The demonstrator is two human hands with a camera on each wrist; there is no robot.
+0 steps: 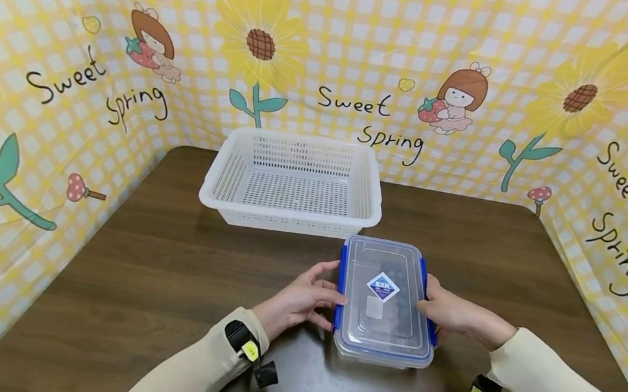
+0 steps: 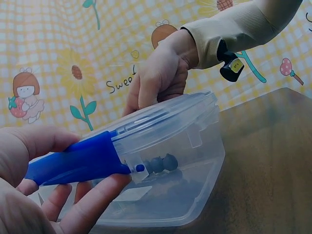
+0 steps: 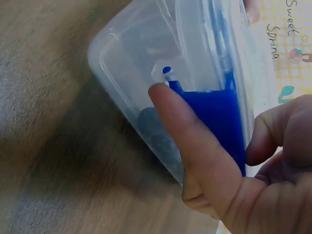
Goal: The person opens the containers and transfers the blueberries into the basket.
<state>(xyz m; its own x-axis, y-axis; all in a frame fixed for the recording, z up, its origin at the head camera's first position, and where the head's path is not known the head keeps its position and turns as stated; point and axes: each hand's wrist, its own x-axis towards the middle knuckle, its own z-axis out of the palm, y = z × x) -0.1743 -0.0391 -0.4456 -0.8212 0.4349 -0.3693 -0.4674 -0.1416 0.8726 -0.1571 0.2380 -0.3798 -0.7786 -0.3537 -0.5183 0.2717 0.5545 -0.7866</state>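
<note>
Left hand [image 1: 301,302]: fingers spread, thumb at the upper edge and fingertips at the lower edge of the blue left latch [image 2: 78,158], pinching it. Right hand [image 1: 453,311]: thumb above, index finger laid across the blue right latch [image 3: 219,117], gripping that side; remaining fingers partly hidden. Lidded box [image 1: 385,335]: clear plastic, between the two hands, right of the tabletop's middle; dark contents [image 2: 163,163] seen through the wall, kind uncertain. Latches: whether fastened, cannot tell. Handling, as judged: matched pressure from both sides, body kept level lest the contents roll. Edges: white basket [image 1: 291,214] just beyond the box's far left corner, the tightest side; printed cloth [image 1: 334,35] behind it. Room: tabletop [image 1: 179,284] broad to the left, narrower to the right.
</note>
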